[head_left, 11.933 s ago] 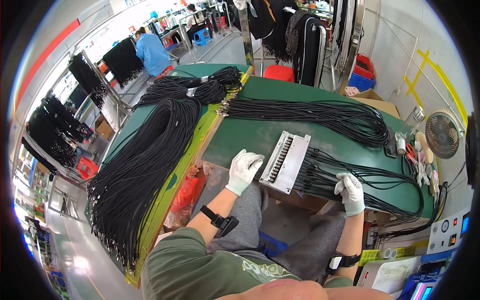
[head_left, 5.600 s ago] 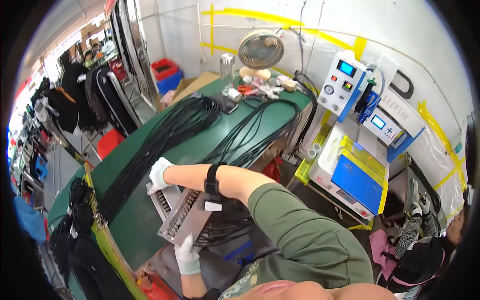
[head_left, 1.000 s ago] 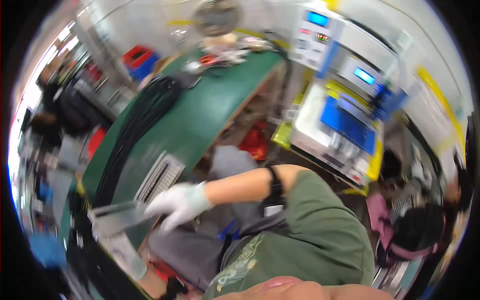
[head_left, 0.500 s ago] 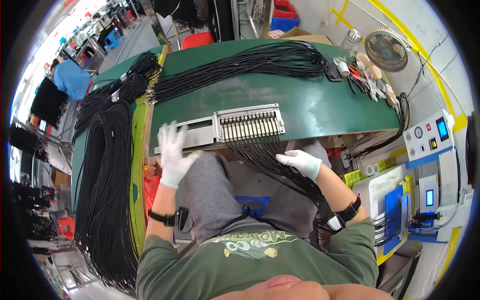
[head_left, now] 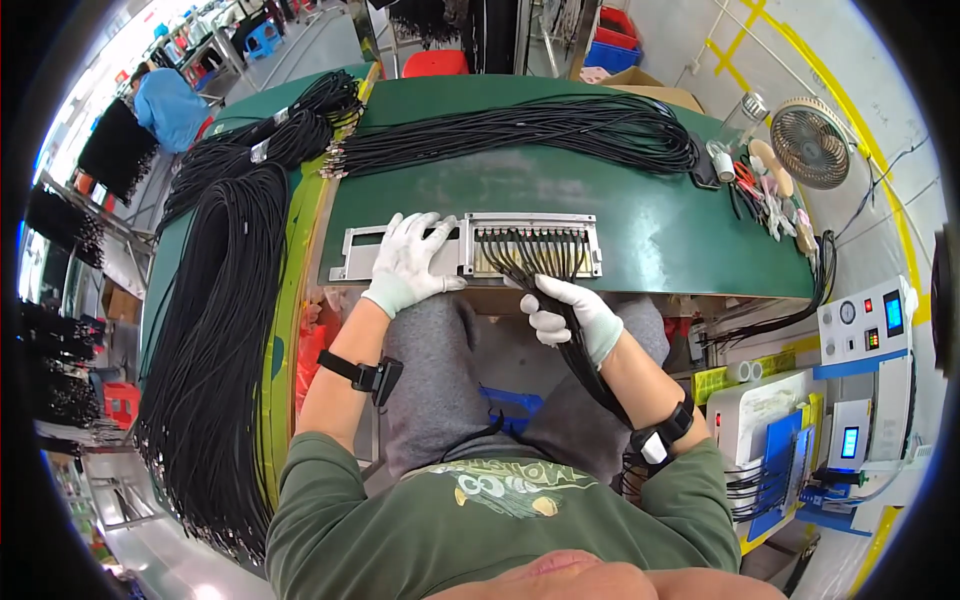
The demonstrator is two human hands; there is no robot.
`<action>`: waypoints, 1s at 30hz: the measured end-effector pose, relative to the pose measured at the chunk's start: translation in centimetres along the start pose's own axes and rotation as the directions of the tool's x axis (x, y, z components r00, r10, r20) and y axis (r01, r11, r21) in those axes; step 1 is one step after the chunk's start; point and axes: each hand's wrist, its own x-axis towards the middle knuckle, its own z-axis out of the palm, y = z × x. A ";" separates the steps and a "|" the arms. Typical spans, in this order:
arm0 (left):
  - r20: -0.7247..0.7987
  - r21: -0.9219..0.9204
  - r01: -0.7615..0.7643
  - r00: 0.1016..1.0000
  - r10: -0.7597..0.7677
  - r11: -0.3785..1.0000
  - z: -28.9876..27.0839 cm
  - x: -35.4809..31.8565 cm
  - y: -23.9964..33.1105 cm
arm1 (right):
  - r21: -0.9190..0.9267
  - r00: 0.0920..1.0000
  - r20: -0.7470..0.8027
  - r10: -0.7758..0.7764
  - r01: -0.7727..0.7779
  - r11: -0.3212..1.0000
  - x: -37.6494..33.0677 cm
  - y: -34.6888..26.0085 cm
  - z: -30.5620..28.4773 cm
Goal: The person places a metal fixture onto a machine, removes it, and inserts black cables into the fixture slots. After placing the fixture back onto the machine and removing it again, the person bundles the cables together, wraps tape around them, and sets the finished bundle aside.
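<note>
A long silver metal fixture [head_left: 533, 220] lies along the near edge of the green table, its right half a frame with a row of narrow slots. From that row run several black cables [head_left: 512, 258], gathered into one bundle that hangs down over my lap. White-gloved, my left hand [head_left: 412, 260] rests flat with fingers spread on the fixture's left plate. My right hand [head_left: 578, 315], gloved too, is wrapped round the bundle just in front of the frame. The cables cover part of the slots, and their lower ends are hidden behind my right forearm.
Long heaps of black cables lie at the table's back [head_left: 520, 130] and left side [head_left: 205, 350]. A small fan [head_left: 810, 142], a clear bottle [head_left: 742, 122] and several hand tools [head_left: 765, 195] stand at the back right. Machines with gauges [head_left: 862, 325] are at right.
My left hand has come down from above the fixture's left end onto its plate. My right hand has moved left and closed round the cables, drawing them together. The view has shifted slightly.
</note>
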 end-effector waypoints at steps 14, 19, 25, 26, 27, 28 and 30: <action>-0.045 0.077 -0.022 0.999 0.025 0.997 0.4 0.3 -0.1 | -0.517 0.967 -0.194 -0.162 0.040 0.855 -0.4 9.2 -0.9; -0.140 -0.038 -0.126 0.983 0.119 0.991 -0.2 0.4 -0.4 | -0.299 0.989 -0.047 -0.140 0.120 0.947 -3.7 8.8 0.5; 0.164 -0.933 0.016 0.908 0.385 0.358 -3.6 -2.1 7.0 | -0.554 0.987 0.086 -0.133 0.159 0.817 -6.8 6.8 2.1; 0.182 -0.979 0.204 0.908 0.378 -0.018 -3.7 -2.8 9.2 | -0.580 0.986 0.124 -0.114 0.165 0.798 -6.8 7.0 2.4; 0.258 -0.851 0.372 0.911 0.321 -0.372 -4.1 -4.3 11.7 | -0.641 0.993 0.110 -0.042 0.103 0.760 -6.8 7.3 2.4; 0.230 -0.852 0.353 0.916 0.329 -0.387 -4.6 -4.4 13.1 | -0.612 0.980 0.190 -0.054 0.161 0.775 -6.7 7.8 2.6; 0.166 -0.818 0.346 0.907 0.386 -0.461 -5.0 -3.2 14.9 | -0.613 0.990 0.123 -0.062 0.125 0.780 -6.5 8.3 2.3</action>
